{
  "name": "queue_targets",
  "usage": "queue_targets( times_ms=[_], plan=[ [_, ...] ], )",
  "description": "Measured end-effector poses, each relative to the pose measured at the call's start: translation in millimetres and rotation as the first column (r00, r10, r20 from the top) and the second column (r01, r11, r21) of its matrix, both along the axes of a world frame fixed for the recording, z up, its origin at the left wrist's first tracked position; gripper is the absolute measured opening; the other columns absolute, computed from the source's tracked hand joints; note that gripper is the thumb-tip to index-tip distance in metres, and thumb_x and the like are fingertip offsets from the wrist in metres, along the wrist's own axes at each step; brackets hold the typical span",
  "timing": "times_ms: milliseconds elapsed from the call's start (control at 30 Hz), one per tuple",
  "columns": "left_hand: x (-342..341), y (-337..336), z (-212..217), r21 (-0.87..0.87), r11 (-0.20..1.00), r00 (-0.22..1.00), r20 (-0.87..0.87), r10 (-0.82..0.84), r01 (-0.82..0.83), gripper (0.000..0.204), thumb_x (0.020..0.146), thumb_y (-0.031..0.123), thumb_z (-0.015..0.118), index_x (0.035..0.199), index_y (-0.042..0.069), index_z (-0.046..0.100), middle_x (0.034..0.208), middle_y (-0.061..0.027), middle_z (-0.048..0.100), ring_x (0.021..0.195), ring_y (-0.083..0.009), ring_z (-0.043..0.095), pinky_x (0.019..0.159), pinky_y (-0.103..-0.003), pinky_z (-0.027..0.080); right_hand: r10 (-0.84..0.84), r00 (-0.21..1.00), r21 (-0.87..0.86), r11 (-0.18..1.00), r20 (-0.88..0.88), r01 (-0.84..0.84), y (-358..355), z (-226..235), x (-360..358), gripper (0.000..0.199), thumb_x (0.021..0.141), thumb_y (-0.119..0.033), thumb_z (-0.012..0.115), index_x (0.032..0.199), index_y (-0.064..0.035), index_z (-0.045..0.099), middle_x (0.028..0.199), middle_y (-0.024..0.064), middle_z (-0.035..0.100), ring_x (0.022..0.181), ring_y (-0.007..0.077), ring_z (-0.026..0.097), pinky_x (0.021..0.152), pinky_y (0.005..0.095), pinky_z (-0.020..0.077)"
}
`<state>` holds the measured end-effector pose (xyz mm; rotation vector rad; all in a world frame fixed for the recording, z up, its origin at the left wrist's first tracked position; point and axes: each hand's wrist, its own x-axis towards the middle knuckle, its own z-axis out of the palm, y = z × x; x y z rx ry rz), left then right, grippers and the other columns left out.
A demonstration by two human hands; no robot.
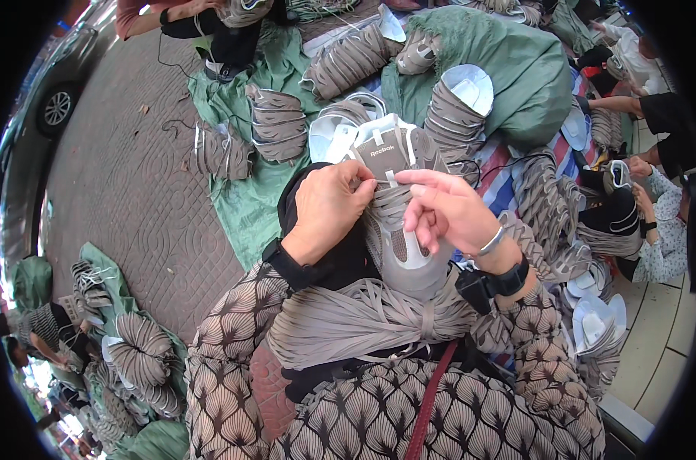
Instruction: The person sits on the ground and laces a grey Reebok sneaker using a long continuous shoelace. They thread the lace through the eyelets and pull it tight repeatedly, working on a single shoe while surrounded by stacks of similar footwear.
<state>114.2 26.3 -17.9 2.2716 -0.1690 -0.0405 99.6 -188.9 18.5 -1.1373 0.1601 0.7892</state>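
Note:
On my lap lies a taupe and white shoe upper (394,211) with flat laces criss-crossed over its front. Its tongue (379,159) points away from me and carries a white loop. My left hand (329,207) is closed, thumb and forefinger pinching a shoelace at the upper's left eyelet edge. Over the right side is my right hand (449,208), its forefinger stretched toward the tongue loop and the other fingers loosely bent and apart. A thick bundle of loose taupe laces (348,322), tied near its right end, lies across my lap below the toe.
Stacked shoe uppers (277,126) rest on green sheeting (244,207) ahead. A large green sack (509,77) stands behind them. More uppers and laces (547,192) are heaped at right, near a co-worker's hands (641,180). Another person sits at far left; a car (49,107) is parked there.

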Motion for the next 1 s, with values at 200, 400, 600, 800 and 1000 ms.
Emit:
queue_targets(
  times_ms=[200, 400, 600, 800, 1000],
  plan=[
    [5, -2, 3, 0.028, 0.999, 0.994, -0.109, -0.017, 0.020, 0.015, 0.084, 0.018, 0.071, 0.088, 0.004, 0.072, 0.063, -0.0016, 0.063, 0.057, -0.0087, 0.056, 0.056, -0.027, 0.044, -0.109, 0.992, 0.181, 0.976, -0.069, 0.120, -6, -15, 3, 0.033, 0.100, -0.018, 0.050, 0.125, 0.0036, 0.053, 0.082, 0.0091, 0.064, 0.057, 0.0121, 0.062, 0.044, 0.0237, 0.0516],
    [17, -8, -1, -0.590, 0.791, 0.891, -0.431, -0.139, -0.163, 0.011, 0.090, 0.008, 0.066, 0.091, -0.003, 0.069, 0.081, 0.0022, 0.066, 0.071, -0.0039, 0.056, 0.064, -0.020, 0.045, 0.016, 0.985, -0.201, 0.979, 0.174, 0.019, -4, -8, 2, 0.031, 0.101, -0.017, 0.049, 0.124, 0.0021, 0.055, 0.079, 0.0055, 0.064, 0.057, 0.0075, 0.059, 0.045, 0.0218, 0.0489],
    [13, -7, -3, -0.035, 0.998, 0.985, -0.165, -0.055, 0.049, 0.012, 0.086, 0.009, 0.068, 0.085, -0.003, 0.069, 0.070, 0.0024, 0.065, 0.065, -0.0052, 0.056, 0.059, -0.024, 0.045, 0.099, 0.930, -0.393, 0.918, 0.353, 0.051, -5, -8, 6, 0.028, 0.100, -0.014, 0.050, 0.122, -0.0005, 0.060, 0.076, 0.0018, 0.062, 0.056, 0.0055, 0.058, 0.046, 0.0201, 0.0471],
    [4, -27, -20, -0.369, 0.922, 0.947, -0.320, -0.008, -0.117, 0.010, 0.088, 0.007, 0.067, 0.084, -0.003, 0.067, 0.069, 0.0015, 0.063, 0.061, -0.0024, 0.051, 0.052, -0.021, 0.040, 0.133, 0.823, -0.518, 0.828, 0.553, 0.215, 2, -15, -3, 0.026, 0.097, -0.013, 0.053, 0.119, -0.0030, 0.062, 0.070, 0.0039, 0.063, 0.057, 0.0061, 0.060, 0.048, 0.0232, 0.0474],
    [-2, -34, -26, -0.289, 0.951, 0.988, -0.140, 0.069, -0.108, 0.010, 0.088, 0.006, 0.068, 0.083, -0.002, 0.066, 0.067, 0.0033, 0.060, 0.060, -0.0017, 0.049, 0.052, -0.020, 0.038, 0.297, 0.785, -0.674, 0.712, 0.543, 0.197, 8, -10, 6, 0.022, 0.092, -0.010, 0.057, 0.112, -0.0013, 0.058, 0.070, 0.0122, 0.067, 0.057, 0.0249, 0.067, 0.055, 0.0350, 0.0539]
  ],
)
